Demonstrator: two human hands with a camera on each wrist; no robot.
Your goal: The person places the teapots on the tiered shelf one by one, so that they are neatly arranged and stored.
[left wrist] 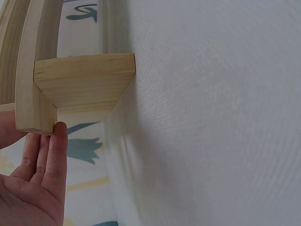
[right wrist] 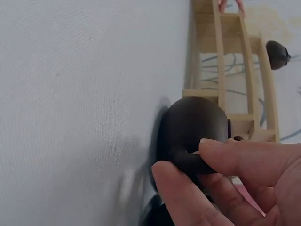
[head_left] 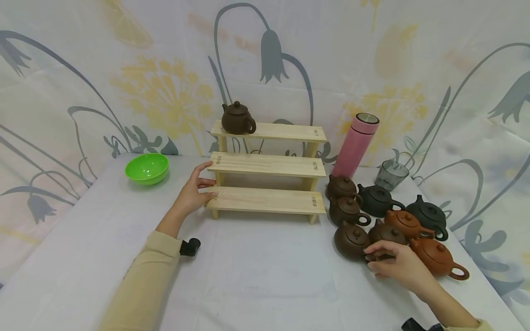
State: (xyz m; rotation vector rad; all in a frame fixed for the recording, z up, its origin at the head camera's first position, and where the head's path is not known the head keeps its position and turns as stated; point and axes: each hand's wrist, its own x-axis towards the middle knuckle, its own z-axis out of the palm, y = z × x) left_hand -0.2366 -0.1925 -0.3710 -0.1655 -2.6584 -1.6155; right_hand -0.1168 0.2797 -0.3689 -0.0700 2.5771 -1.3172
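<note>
At the handle of a dark brown teapot (head_left: 351, 240), my right hand (head_left: 399, 264) pinches with thumb and fingertips. The right wrist view shows the teapot's rounded body (right wrist: 195, 117) and its handle (right wrist: 190, 162) between thumb and forefinger. My left hand (head_left: 193, 191) rests against the left end of a three-step wooden stand (head_left: 265, 201), its thumb at the lowest board and its forefinger at the middle one. Seen from the left wrist, straight fingers (left wrist: 54, 165) meet the board's end (left wrist: 37, 110). Another brown teapot (head_left: 237, 120) sits on the top step's left end.
Several more brown, black and orange teapots (head_left: 434, 255) crowd the table's right side. Behind them stand a pink flask (head_left: 355, 147) and a clear glass (head_left: 391, 175). A green bowl (head_left: 146, 169) sits back left. Patterned cloth (head_left: 174, 87) hangs behind the table.
</note>
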